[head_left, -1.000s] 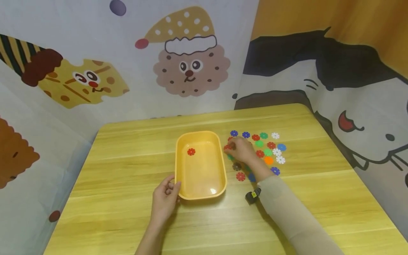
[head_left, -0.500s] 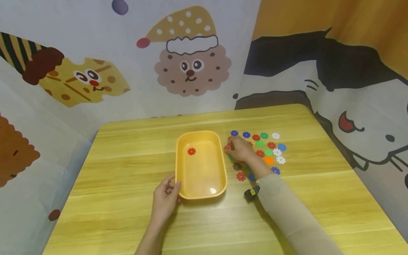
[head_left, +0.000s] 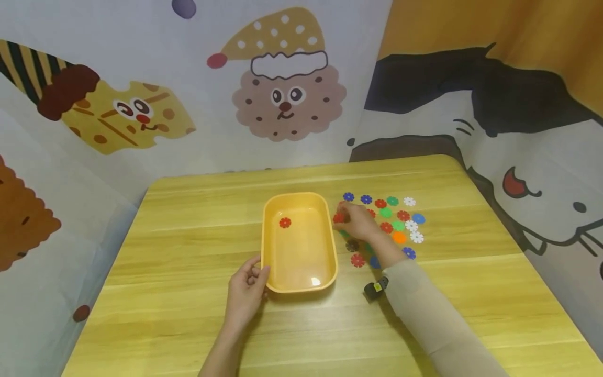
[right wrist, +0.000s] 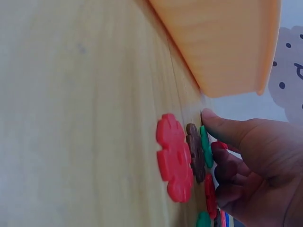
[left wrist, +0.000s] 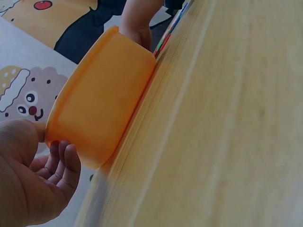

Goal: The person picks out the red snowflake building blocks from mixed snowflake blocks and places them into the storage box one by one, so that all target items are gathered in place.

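Observation:
My left hand (head_left: 245, 293) grips the near left rim of a yellow plastic tray (head_left: 332, 262); in the left wrist view the thumb lies at the rim and the curled fingers (left wrist: 71, 165) are against the outer wall. One red snowflake disc (head_left: 285, 223) lies inside the tray. Right of the tray, my right hand (head_left: 360, 222) pinches another red snowflake disc (head_left: 338, 217) between thumb and fingertips, low over the table. In the right wrist view the fingers mostly hide that disc, and a red disc (right wrist: 174, 158), a brown disc (right wrist: 195, 151) and a green disc (right wrist: 206, 146) lie close by.
Several snowflake discs in blue, green, white, red and an orange disc (head_left: 399, 237) lie spread flat around and beyond the right hand. The wooden table (head_left: 188, 225) meets a cartoon-printed cloth (head_left: 207, 136) at its back edge. A small black device (head_left: 376, 288) sits at the right cuff.
The view shifts slightly. At the right fingertips the red disc now shows more of its face, as if tilted or raised a little. The left hand stays on the tray.

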Tool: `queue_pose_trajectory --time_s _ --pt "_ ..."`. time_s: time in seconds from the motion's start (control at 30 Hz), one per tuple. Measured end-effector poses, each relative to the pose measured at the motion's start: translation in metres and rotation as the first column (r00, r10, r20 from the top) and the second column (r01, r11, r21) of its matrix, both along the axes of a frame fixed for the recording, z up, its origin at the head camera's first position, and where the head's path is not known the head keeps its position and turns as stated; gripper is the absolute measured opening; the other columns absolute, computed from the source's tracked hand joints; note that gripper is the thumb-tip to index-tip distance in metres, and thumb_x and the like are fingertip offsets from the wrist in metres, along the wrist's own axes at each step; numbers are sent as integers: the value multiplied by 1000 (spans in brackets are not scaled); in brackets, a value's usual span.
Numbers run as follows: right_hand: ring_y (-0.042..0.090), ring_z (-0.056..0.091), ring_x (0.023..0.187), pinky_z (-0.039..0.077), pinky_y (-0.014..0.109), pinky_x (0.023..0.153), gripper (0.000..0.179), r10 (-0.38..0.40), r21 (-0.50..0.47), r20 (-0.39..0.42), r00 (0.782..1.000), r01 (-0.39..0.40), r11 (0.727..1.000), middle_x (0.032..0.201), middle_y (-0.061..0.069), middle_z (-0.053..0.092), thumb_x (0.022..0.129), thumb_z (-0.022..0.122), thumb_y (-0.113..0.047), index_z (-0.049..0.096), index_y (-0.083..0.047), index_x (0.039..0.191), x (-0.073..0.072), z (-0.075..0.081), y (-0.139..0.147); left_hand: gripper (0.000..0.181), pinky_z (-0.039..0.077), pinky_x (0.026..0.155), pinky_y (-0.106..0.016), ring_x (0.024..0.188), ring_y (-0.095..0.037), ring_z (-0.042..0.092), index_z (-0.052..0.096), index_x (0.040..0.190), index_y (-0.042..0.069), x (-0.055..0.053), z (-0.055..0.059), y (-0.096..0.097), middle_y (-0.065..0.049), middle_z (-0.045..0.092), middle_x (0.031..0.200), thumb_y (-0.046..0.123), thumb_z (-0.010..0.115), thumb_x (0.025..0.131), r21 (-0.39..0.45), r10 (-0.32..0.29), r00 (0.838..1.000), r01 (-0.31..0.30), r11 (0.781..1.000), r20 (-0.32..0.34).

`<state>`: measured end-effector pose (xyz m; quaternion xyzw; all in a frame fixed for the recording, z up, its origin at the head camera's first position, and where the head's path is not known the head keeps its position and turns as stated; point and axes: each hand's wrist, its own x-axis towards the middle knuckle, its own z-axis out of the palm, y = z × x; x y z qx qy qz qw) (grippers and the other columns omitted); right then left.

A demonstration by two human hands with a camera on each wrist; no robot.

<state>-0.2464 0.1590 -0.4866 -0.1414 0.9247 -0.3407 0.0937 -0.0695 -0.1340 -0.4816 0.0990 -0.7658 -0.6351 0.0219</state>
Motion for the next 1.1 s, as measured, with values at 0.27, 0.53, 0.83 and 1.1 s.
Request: queue_pose_trajectory --time_s 0.27,0.53,0.83,1.1 --pt "25 63 87 57 41 78 43 10 24 -57 998 -9 1000 99 11 69 93 76 -30 66 -2 123 -1 1 1 40 57 51 -26 58 -16 60 58 135 -2 0 -1 -1 -18 63 84 11 67 99 3 -5 999 5 1000 -36" --pt "28 68 87 62 36 69 56 -88 -95 -119 989 77 992 103 16 70 94 74 -35 60 2 134 1 3 0 39 57 51 -25 57 -16 60 58 135 -2 0 -1 -2 -18 63 83 11 67 99 -3 -7 1000 7 1000 -30" --pt "18 58 57 51 28 44 42 -132 -221 -245 961 77 972 99 14 68 93 76 -33 68 1 115 0 10 -4 39 57 52 -25 58 -16 60 58 135 -3 -1 1 -2 -19 63 84 11 67 99 -25 -8 1000 8 1000 -22" --pt "20 52 63 47 28 52 43 -91 -274 -267 959 15 962 95 9 67 92 76 -32 68 -2 123 8 24 -16 40 58 52 -27 58 -15 60 57 135 -3 -1 3 0 -17 63 85 12 67 99 -25 -6 1000 5 1000 -6"
